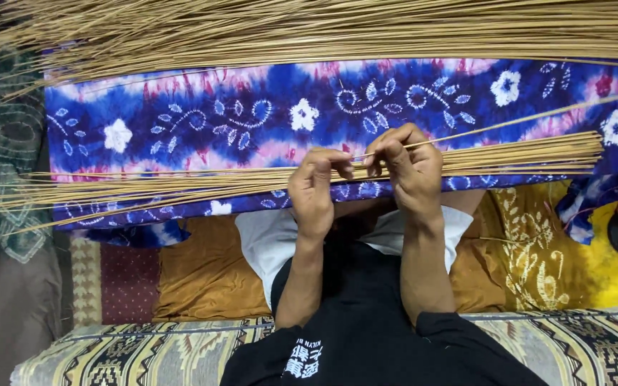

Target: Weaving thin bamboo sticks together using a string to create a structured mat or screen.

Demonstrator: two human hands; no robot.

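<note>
We're looking down at a big blue-and-pink flower-print cloth (252, 114) spread across our lap area, with a huge pile of thin tan sticks (323, 28) lying along its far edge. A smaller bundle of sticks (180, 187) is lying across the near edge of the cloth, running left to right, pretty much side-on to us and just beyond our knuckles.

Both hands are sitting close together right at that bundle, almost touching each other. The left hand (312, 191) is curling in, fingertips pinched together on the near end of a single stick (481, 131). The right hand (408, 166) is also curled, thumb and fingers closing on that same stick a bit further along.

So the stick's long axis is heading off to our right and slightly away from us, rising above the bundle as it goes. Its far tip is ending up well right of both hands, so the right hand is the nearer one to the free length.
</note>
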